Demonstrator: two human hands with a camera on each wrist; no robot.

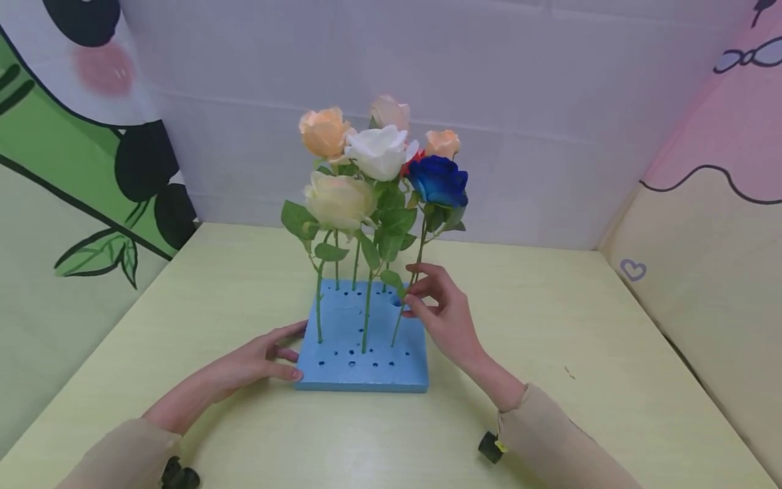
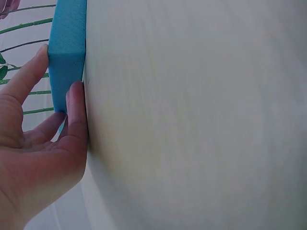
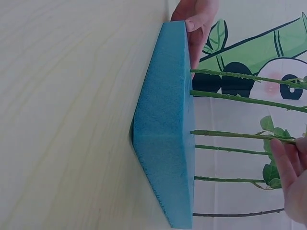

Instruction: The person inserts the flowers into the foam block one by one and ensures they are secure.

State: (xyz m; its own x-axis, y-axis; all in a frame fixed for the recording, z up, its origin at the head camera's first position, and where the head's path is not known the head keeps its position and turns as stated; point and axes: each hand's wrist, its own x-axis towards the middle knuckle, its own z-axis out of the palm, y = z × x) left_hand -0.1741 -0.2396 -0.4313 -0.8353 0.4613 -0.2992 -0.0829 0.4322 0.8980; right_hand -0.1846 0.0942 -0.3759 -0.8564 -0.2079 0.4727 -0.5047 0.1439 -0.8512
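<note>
Several artificial roses stand in a blue foam block (image 1: 391,380) with holes in its top. My right hand (image 1: 449,316) pinches the green stem of the blue rose (image 1: 438,180) between thumb and fingertips, partway up. The lower end of that stem meets the block near its front right. At the block's left edge, my left hand (image 1: 250,363) rests with fingers nearly straight along the side and the thumb at the front corner. In the left wrist view the left fingers (image 2: 76,110) touch the block's side close to the table.
Around the blue rose stand a white rose (image 1: 379,153), a cream rose (image 1: 339,202), peach roses, a pale pink rose (image 1: 391,114) and a partly hidden red flower. The pale wooden table (image 1: 537,435) reaches back to a cloth backdrop (image 1: 519,81), with printed panels at both sides.
</note>
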